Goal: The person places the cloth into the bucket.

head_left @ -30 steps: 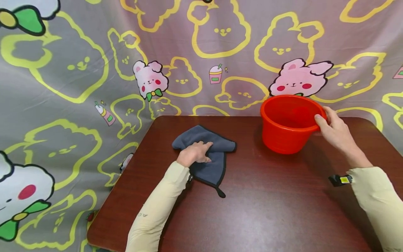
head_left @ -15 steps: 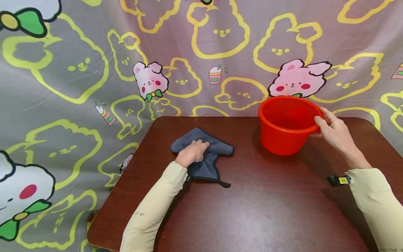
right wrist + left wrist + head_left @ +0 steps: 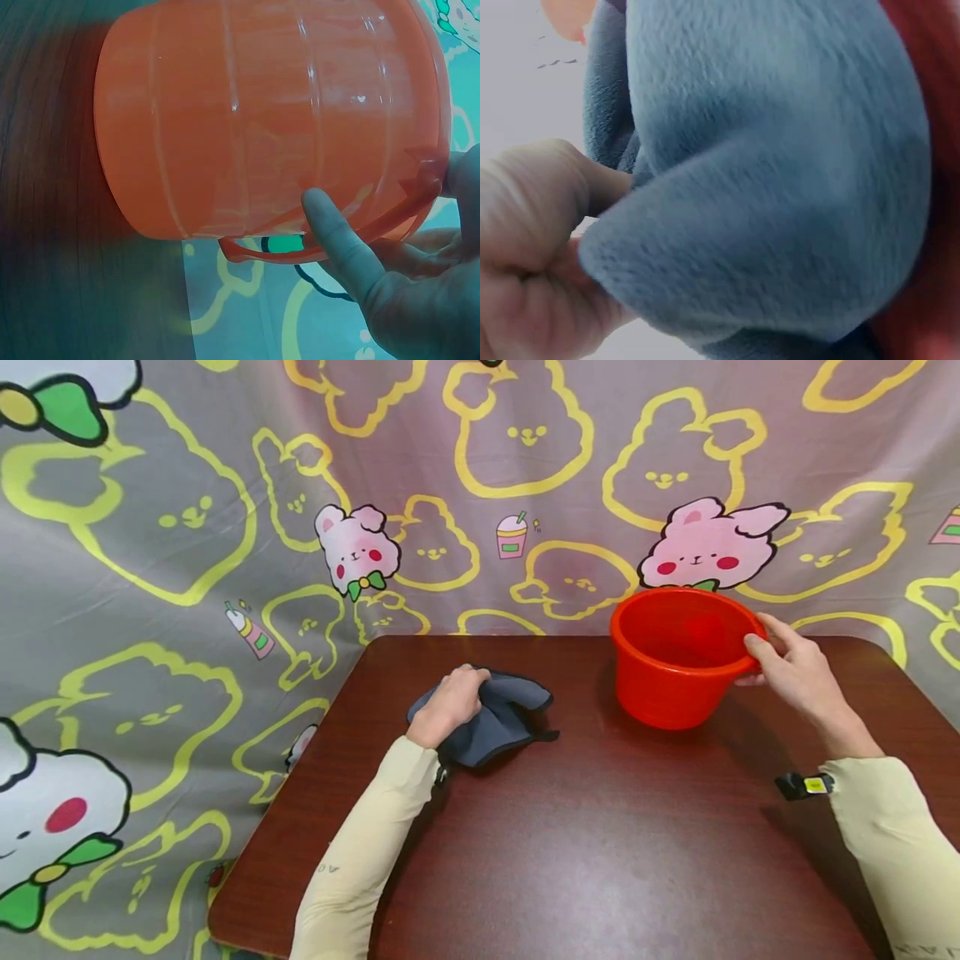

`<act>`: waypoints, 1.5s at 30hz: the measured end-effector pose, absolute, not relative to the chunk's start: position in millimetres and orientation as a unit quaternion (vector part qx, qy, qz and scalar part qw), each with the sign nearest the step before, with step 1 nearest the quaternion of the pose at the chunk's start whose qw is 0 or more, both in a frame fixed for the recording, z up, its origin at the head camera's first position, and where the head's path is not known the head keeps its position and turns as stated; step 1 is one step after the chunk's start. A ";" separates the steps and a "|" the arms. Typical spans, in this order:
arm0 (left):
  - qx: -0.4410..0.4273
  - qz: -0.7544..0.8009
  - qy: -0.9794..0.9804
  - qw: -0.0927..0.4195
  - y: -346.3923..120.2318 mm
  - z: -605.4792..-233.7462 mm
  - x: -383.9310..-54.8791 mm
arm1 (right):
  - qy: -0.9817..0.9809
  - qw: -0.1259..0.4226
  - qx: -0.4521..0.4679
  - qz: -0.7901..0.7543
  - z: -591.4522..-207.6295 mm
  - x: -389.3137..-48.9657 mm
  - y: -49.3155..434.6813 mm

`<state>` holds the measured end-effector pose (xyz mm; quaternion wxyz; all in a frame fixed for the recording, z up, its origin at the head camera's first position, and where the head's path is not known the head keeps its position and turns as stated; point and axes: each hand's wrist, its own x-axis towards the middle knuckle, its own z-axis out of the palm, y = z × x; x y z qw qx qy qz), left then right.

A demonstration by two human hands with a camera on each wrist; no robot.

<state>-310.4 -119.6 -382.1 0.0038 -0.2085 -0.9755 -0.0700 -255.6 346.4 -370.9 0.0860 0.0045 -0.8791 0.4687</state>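
Observation:
A dark grey-blue cloth with a black edge and a small loop hangs bunched under my left hand, which grips it from above at the table's left half. In the left wrist view, the thumb and fingers pinch the soft cloth, whose folds fill most of the picture. My right hand holds the right side of a red plastic bucket by its rim, thumb on top. The right wrist view shows the bucket with a handle and a finger lying along its wall.
The dark brown wooden table runs up to a patterned curtain at the back and left. A small black wrist device sits at the right cuff.
My left hand has gathered the cloth and drawn it up and away, so its near corner and loop rise off to the right. The bucket has shifted slightly left with my right hand.

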 end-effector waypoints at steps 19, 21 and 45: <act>-0.138 -0.288 -0.939 0.130 -110.1 -326.9 -310.8 | -0.880 0.083 0.002 0.468 -368.0 -254.9 348.8; -0.140 -0.315 -0.928 0.139 -107.5 -322.0 -310.8 | -0.881 0.085 0.002 0.466 -367.6 -254.8 348.9; -0.149 -0.521 -0.816 0.201 -45.7 -254.4 -303.0 | -0.879 0.071 0.006 0.471 -367.8 -253.5 350.7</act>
